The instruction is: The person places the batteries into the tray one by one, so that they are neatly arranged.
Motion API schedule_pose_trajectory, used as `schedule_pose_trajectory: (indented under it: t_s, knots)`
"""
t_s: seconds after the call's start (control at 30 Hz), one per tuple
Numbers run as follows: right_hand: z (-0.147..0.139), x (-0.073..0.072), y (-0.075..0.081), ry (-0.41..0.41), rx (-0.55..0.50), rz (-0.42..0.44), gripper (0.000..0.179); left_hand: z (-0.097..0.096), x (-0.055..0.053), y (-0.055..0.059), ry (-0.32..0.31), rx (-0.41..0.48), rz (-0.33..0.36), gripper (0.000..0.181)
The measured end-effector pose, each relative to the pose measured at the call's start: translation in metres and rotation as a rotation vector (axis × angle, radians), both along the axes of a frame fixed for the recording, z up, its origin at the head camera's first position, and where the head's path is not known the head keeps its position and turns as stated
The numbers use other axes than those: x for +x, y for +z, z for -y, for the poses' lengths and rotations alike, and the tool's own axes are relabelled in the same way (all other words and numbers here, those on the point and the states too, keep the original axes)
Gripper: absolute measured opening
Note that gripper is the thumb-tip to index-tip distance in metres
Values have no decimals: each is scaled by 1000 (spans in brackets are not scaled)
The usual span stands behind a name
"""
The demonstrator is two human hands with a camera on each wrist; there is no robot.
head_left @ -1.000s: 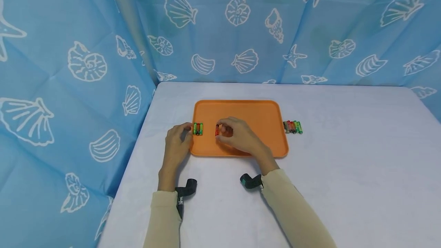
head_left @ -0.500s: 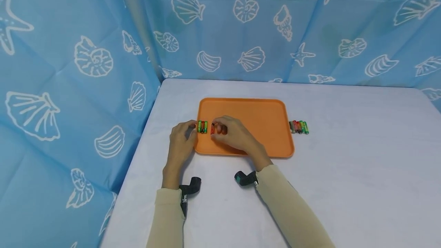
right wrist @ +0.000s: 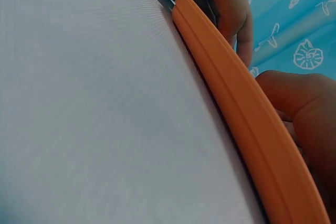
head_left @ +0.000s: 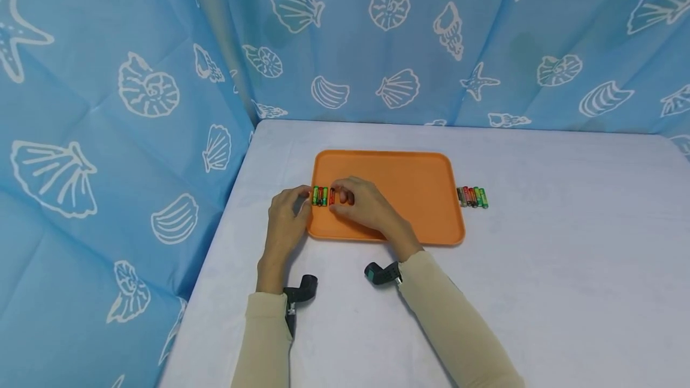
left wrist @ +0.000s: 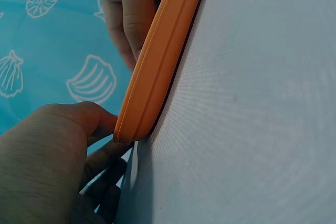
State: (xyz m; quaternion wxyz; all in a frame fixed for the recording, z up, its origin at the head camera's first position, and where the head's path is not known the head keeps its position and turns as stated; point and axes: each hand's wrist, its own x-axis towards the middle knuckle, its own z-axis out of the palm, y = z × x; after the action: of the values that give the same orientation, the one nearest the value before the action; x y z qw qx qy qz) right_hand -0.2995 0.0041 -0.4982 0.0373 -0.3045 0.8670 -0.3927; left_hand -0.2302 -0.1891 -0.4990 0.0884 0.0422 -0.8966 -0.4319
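In the head view my right hand (head_left: 366, 205) is over the left part of the orange tray (head_left: 409, 196). It pinches a red battery (head_left: 332, 196) end to end between thumb and index finger, close over the tray floor. Just left of it lie three batteries in a row, a green battery (head_left: 325, 196) on either side of a red and dark one (head_left: 320, 196). My left hand (head_left: 287, 217) grips the tray's left rim, thumb and index fingertip at the edge. The left wrist view has the left thumb (left wrist: 97, 119) at the rim; the wall hides the batteries in both wrist views.
Several more batteries (head_left: 472, 197), green, red and dark, lie in a row on the white tablecloth (head_left: 566, 244) against the tray's right edge. A blue curtain with white shells (head_left: 356, 35) stands behind the table and along its left side.
My right hand has moved left across the tray with the red battery, from a wide gap to close beside the row of three. The left hand stays at the tray rim.
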Motion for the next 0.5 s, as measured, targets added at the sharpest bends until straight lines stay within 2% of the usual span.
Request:
schedule_pose_trajectory:
  t_s: [0.3, 0.5]
  knots:
    - [1, -2, -1, 11, -26, -6, 35, 0, 0, 0, -8, 0, -4, 31]
    - [0, 0, -1, 7, -15, 6, 42, 1, 0, -1, -11, -13, -7, 31]
